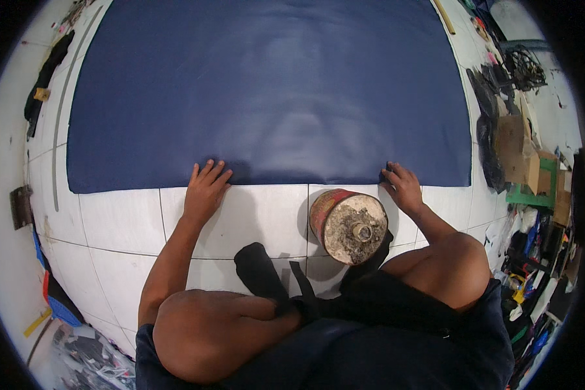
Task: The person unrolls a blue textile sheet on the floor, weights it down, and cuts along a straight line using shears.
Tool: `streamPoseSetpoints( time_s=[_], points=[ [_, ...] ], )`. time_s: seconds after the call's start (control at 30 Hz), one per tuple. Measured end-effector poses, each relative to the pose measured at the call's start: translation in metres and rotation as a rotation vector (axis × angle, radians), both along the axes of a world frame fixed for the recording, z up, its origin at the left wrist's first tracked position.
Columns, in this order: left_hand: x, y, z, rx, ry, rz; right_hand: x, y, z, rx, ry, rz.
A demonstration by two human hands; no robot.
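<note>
A large dark blue sheet (273, 91), smooth and slightly glossy, lies flat over the white tiles. Its near edge runs across just ahead of my knees. My left hand (207, 185) rests on that edge, left of the middle, fingers spread over the sheet. Toward the right end of the same edge, my right hand (401, 184) touches the sheet with its fingers apart. Neither hand holds anything. Between my hands, close to my feet, stands a round can (351, 227) with red sides and a crusted, grimy top with a short round neck.
The floor is white tile (123, 221). A long thin grey strip (62, 110) lies left of the sheet. Cardboard pieces (517, 149), a green frame (539, 185) and mixed clutter line the right wall. Scraps (88, 364) lie at the lower left.
</note>
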State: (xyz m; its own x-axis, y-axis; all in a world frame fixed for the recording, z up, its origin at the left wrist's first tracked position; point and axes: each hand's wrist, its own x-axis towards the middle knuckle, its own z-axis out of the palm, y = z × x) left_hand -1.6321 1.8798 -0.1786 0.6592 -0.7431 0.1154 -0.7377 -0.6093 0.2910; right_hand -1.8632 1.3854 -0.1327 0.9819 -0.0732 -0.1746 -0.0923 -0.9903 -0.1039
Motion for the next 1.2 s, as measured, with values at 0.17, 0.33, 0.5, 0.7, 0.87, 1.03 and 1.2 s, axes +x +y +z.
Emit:
streamPoseSetpoints(
  time_s=[0.17,0.33,0.5,0.7,0.87,1.03,1.2],
  points=[
    [0.001,0.002,-0.003,-0.002,-0.036,0.000,-0.004,-0.004,-0.007,0.019,-0.042,0.004],
    [0.003,-0.004,0.002,-0.018,0.040,-0.002,-0.004,-0.006,-0.003,0.071,-0.014,-0.020],
    [0.004,-0.001,0.001,0.015,0.124,0.029,0.028,0.003,0.038,0.065,0.146,0.108],
    [0.012,-0.015,0.036,0.066,0.271,0.022,0.069,0.089,0.122,0.603,0.203,0.817],
    [0.016,-0.031,0.051,0.189,0.257,0.041,0.045,0.097,0.105,0.448,-0.023,0.958],
    [0.022,-0.028,0.063,0.269,0.272,0.042,0.049,0.086,0.106,0.499,-0.090,0.738],
    [0.022,-0.042,0.069,0.292,0.265,0.065,0.073,0.063,0.135,0.556,-0.244,0.365]
  ],
)
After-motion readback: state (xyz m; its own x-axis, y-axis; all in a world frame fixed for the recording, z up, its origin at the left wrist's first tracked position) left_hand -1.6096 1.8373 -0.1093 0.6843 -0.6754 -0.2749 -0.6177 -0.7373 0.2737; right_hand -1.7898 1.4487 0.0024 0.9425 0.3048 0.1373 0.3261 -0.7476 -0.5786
